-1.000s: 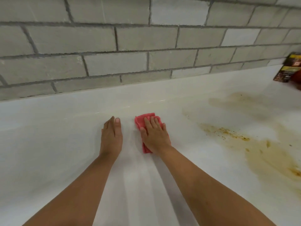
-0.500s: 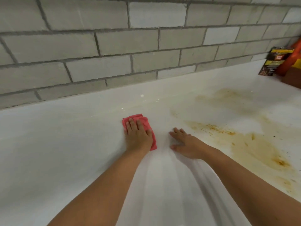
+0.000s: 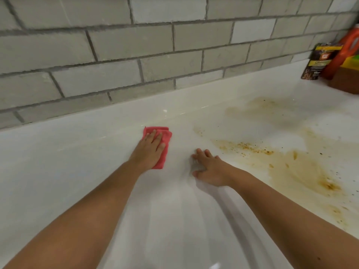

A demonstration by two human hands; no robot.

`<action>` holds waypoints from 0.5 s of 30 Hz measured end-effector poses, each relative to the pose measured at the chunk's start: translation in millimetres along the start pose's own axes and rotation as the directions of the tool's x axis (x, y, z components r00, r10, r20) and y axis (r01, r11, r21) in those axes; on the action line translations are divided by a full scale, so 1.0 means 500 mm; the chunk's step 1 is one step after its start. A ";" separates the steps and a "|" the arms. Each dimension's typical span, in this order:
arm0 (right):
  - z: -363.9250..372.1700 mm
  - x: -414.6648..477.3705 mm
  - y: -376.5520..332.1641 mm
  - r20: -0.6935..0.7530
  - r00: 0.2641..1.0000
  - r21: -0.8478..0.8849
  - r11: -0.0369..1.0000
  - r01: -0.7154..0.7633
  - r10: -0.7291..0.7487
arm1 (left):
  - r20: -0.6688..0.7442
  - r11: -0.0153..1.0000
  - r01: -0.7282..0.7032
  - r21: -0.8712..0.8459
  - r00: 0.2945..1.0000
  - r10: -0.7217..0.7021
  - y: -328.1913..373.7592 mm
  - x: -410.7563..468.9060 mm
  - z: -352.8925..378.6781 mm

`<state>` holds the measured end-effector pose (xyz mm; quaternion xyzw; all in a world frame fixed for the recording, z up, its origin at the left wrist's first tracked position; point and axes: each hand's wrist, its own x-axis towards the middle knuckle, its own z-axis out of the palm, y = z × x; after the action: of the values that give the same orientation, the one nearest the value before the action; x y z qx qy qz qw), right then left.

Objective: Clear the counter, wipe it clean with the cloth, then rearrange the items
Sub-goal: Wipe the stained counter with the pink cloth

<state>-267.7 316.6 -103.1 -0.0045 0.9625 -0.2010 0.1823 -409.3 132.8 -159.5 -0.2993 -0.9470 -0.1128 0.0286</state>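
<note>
A folded pink cloth [image 3: 166,137] lies on the white counter [image 3: 77,162], a little in front of the back wall. My left hand [image 3: 150,152] lies flat on top of it, palm down, pressing it against the surface. To the right of the cloth, my right hand [image 3: 210,168] rests on the bare counter with its fingers spread and nothing in it. A wide brown stain [image 3: 295,171] with dark specks covers the counter just right of my right hand.
A grey brick wall [image 3: 136,55] runs along the back of the counter. In the far right corner stand a dark packet [image 3: 318,63], an orange bottle [image 3: 347,49] and a brown box [image 3: 347,80]. A fainter stain [image 3: 258,109] lies near the wall.
One second ago my right hand pressed the cloth and my left hand lay bare. Now my left hand holds the cloth and my right hand rests on the counter to its right.
</note>
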 end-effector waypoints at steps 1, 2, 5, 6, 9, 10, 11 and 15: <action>-0.002 -0.001 0.002 0.003 1.000 0.004 1.000 0.002 -0.002 | 0.027 0.997 -0.067 0.038 0.997 0.066 0.008 -0.027 -0.007; -0.002 -0.002 0.004 0.007 1.000 0.014 1.000 0.002 -0.002 | 0.031 0.999 -0.044 0.033 0.999 0.043 0.008 -0.056 -0.016; -0.001 -0.001 0.004 0.009 1.000 0.030 1.000 -0.003 0.003 | 0.026 0.980 0.197 0.021 0.980 -0.197 -0.054 -0.066 -0.027; 0.001 0.001 0.003 0.006 1.000 0.043 0.999 -0.014 0.014 | 0.010 0.962 0.272 0.013 0.962 -0.272 -0.065 -0.055 -0.028; 0.005 0.013 0.004 -0.018 0.997 0.097 0.993 -0.074 0.076 | 0.011 0.932 0.361 0.013 0.932 -0.362 -0.024 -0.020 -0.020; 0.006 0.018 0.005 -0.022 0.996 0.095 0.992 -0.085 0.087 | 0.017 0.940 0.340 0.011 0.940 -0.340 0.007 -0.017 -0.013; 0.005 0.019 0.005 -0.024 0.995 0.092 0.991 -0.095 0.097 | 0.023 0.956 0.293 0.005 0.956 -0.293 0.042 -0.022 -0.006; 0.006 0.011 0.004 -0.041 0.992 0.137 0.984 -0.116 0.122 | 0.080 0.988 0.147 -0.042 0.986 -0.143 0.147 -0.107 0.005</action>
<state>-271.5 316.7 -108.5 0.0702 0.9495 -0.2540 0.1702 -323.5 161.8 -154.2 -0.2342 -0.9638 -0.1254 -0.0232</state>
